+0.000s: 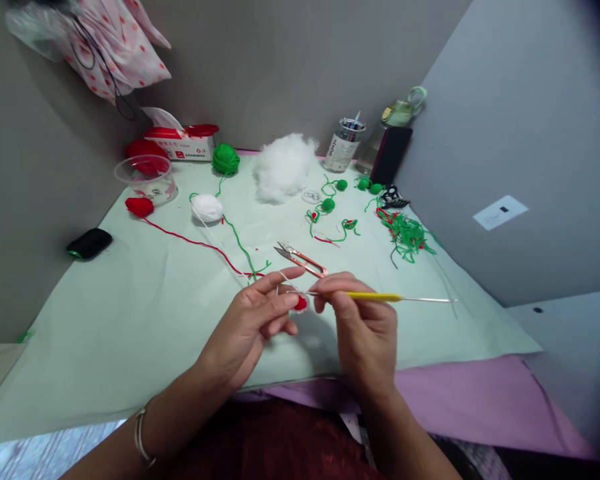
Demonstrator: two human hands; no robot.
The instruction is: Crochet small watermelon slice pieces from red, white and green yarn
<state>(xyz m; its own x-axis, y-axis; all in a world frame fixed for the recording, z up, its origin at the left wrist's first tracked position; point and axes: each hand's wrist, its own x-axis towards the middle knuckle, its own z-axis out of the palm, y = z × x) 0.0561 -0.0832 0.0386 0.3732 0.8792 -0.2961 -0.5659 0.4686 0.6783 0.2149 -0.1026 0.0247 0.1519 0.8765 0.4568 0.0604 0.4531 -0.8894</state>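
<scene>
My left hand (253,317) pinches a small red and white crochet piece (301,303) between thumb and fingers. White yarn runs over its raised index finger, back toward a white yarn ball (207,209). A yellow-handled crochet hook (373,296) is gripped in my right hand (363,320); the hook's tip meets the piece, and its other metal end points right. Just beyond my hands lie orange thread snips (303,260). Red and green yarn strands cross on the table left of the snips.
White stuffing (286,167) sits at the back, beside a green yarn ball (225,159). A plastic tub (150,183) and red yarn (140,207) stand left. Toward the right are a pen jar (344,145), a phone (391,155), green crocheted balls (328,205) and tangled yarn scraps (407,235).
</scene>
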